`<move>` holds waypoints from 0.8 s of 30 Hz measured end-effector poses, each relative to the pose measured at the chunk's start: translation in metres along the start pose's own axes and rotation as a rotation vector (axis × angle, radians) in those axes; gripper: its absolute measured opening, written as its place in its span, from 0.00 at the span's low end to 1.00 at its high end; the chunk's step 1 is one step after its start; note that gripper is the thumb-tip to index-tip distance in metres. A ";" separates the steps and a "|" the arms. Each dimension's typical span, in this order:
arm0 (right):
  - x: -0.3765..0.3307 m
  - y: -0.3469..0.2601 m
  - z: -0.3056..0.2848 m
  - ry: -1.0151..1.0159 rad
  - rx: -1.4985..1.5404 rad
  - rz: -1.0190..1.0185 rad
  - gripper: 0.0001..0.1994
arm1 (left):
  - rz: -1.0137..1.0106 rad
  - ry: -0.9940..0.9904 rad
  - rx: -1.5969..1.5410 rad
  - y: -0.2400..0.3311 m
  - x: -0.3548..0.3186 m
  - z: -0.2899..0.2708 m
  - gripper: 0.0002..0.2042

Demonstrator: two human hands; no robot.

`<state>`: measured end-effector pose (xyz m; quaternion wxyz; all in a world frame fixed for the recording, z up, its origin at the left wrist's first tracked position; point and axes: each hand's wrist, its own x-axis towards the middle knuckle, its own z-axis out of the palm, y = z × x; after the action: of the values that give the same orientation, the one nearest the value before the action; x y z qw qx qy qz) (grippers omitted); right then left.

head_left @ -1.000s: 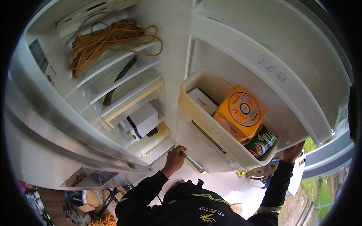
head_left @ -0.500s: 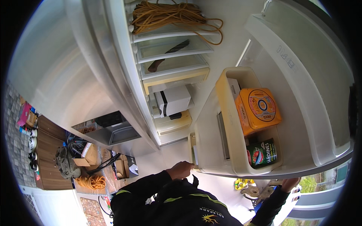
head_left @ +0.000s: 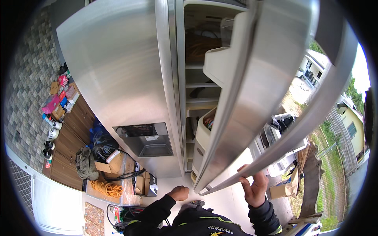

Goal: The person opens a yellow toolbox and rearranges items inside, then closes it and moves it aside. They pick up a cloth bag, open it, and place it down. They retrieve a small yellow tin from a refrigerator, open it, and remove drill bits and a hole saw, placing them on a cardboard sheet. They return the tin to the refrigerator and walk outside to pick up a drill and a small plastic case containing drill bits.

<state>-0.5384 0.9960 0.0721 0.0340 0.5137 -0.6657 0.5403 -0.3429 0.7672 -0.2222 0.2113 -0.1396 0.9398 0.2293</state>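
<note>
A large steel refrigerator fills the upper middle, with its left door (head_left: 110, 78) closed and its right door (head_left: 271, 78) partly open. My right hand (head_left: 255, 188) is wrapped round the lower part of the right door's long curved handle (head_left: 311, 116). Below the gap between the doors, my left hand (head_left: 179, 193) is curled into a loose fist, with nothing visible in it and apart from the door. Through the gap I see white door bins (head_left: 218, 65), shelves (head_left: 200, 85) and, dimly, a coil of rope (head_left: 201, 45). The bins' contents are mostly hidden.
Left of the refrigerator stand a brown cabinet (head_left: 65, 165) with shoes and boxes on top, a grey-green backpack (head_left: 86, 163), open cartons (head_left: 112, 163) and an orange rope coil (head_left: 107, 188). At right, beyond the door, are a white container (head_left: 279, 165) and a brown paper bag (head_left: 289, 185).
The right door has swung from wide open to a narrower gap, with my right hand on its handle. My left hand has come away from near the door's lower corner.
</note>
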 end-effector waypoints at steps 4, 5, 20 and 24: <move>0.059 0.014 0.073 0.039 -0.027 -0.098 0.19 | -0.034 0.072 -0.188 -0.014 0.001 0.000 0.15; 0.072 0.017 0.089 0.061 -0.022 -0.122 0.19 | -0.024 0.067 -0.221 -0.017 0.002 -0.003 0.16; 0.169 0.049 0.171 0.131 -0.146 -0.103 0.20 | 0.026 -0.026 -0.258 -0.028 0.020 -0.084 0.20; 0.175 0.056 0.181 0.136 -0.107 -0.106 0.17 | 0.031 -0.156 -0.208 -0.015 0.045 -0.100 0.20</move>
<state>-0.5691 0.7402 0.0636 0.1349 0.5078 -0.6618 0.5348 -0.4103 0.6977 -0.1678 0.2645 -0.1281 0.8937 0.3390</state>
